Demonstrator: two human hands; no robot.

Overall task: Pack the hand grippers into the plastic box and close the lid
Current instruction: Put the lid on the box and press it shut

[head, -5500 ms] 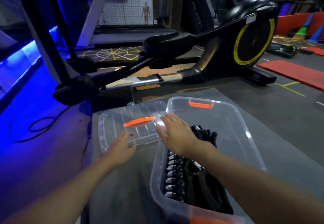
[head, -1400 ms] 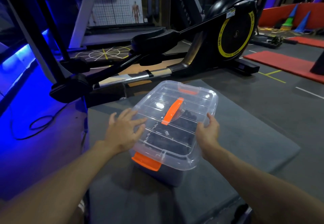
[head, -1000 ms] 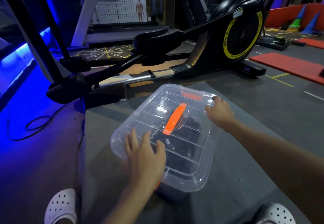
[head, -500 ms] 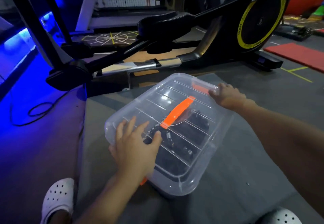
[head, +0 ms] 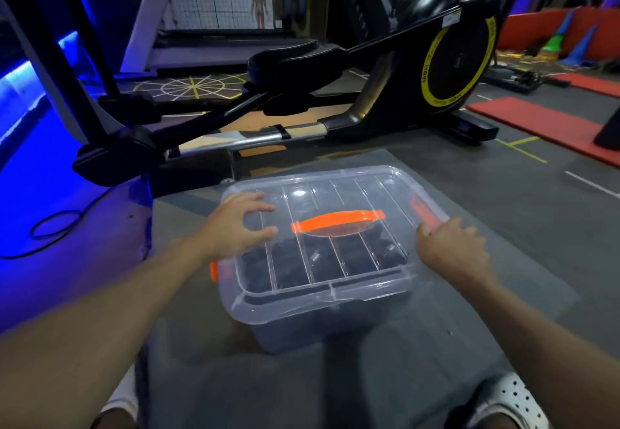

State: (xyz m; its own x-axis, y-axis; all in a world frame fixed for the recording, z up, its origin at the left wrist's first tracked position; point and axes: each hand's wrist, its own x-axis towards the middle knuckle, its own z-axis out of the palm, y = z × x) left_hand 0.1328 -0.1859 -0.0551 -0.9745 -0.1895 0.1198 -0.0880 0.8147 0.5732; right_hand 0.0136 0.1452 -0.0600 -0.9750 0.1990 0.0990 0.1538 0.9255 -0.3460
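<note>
Both hands rest on the closed plastic box.

The left hand (head: 240, 224), grip spread wide, lies flat on the clear lid (head: 339, 193) at its left end. The right hand (head: 449, 247), grip loosely curled, touches the lid's right edge by an orange latch (head: 423, 211). Between them runs the orange handle (head: 337, 220); beneath it the dark hand grippers (head: 349, 254) lie inside the plastic box (head: 302, 331), on a grey mat (head: 419, 361).

One head-worn wide-angle view looks forward and steeply down from close above the box (head: 318, 297) on the mat (head: 469, 260). Both forearms reach in from the bottom edge; an elliptical trainer (head: 402, 93) stands beyond.
</note>
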